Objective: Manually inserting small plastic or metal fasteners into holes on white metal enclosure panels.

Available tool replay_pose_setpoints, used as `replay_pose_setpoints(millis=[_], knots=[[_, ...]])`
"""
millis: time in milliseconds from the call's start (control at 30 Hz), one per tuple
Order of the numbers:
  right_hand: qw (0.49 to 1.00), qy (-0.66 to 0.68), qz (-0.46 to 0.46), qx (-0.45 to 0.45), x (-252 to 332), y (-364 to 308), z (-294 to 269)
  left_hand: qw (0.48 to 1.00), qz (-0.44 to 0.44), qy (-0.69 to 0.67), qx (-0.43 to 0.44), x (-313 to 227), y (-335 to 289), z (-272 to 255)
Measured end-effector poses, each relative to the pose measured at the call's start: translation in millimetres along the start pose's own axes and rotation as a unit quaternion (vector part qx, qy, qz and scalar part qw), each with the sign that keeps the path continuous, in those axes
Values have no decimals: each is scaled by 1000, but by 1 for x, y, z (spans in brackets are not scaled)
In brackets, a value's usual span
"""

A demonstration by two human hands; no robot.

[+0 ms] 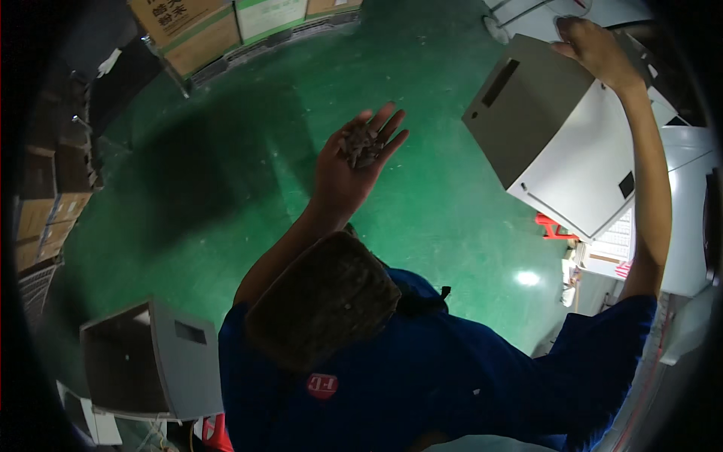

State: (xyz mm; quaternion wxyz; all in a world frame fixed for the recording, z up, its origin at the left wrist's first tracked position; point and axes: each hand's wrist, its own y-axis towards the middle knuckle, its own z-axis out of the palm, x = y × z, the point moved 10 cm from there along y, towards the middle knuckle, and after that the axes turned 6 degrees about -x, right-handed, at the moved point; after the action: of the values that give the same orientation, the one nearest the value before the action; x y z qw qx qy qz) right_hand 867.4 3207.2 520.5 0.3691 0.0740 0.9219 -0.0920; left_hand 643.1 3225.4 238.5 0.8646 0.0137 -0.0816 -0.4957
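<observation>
My left hand point(349, 177) is stretched out palm up above the green floor, fingers spread, with a small heap of grey pieces point(361, 146) lying in the palm. They are too small to name exactly. At the upper right my right hand point(599, 51) reaches over the top far corner of a grey-and-white metal cabinet point(576, 162). Its fingers are bent and partly hidden, and whatever they hold there is unclear. The cabinet has a dark slot in its grey side and a dark square opening in its white face.
An open grey cabinet point(181, 361) stands at the lower left, near a red stool point(217, 433). Cartons point(199, 45) line the far left, and more boxes point(60, 207) are stacked at the left. A dark brown block-like thing point(324, 297) is before my chest. Another red stool point(553, 227) stands below the right cabinet.
</observation>
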Motion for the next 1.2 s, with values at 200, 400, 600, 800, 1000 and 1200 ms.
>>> replay_pose_setpoints(millis=[200,400,600,800,1000,1200], knots=[[835,410,-300,-211,250,-18,-91,996,72,43,-15,-21,-32,29],[743,500,-361,-259,331,-45,-82,982,175,57,47,-33,-98,33],[633,601,-441,-209,279,-21,-71,935,337,64,-89,-16,-75,54],[570,582,-522,-253,267,-24,-102,881,463,54,-83,-18,-81,67],[416,721,-537,-137,259,-9,-134,805,577,8,-137,-15,-101,65],[345,812,-462,-93,374,-17,-187,737,658,-19,-154,-16,-198,96]])
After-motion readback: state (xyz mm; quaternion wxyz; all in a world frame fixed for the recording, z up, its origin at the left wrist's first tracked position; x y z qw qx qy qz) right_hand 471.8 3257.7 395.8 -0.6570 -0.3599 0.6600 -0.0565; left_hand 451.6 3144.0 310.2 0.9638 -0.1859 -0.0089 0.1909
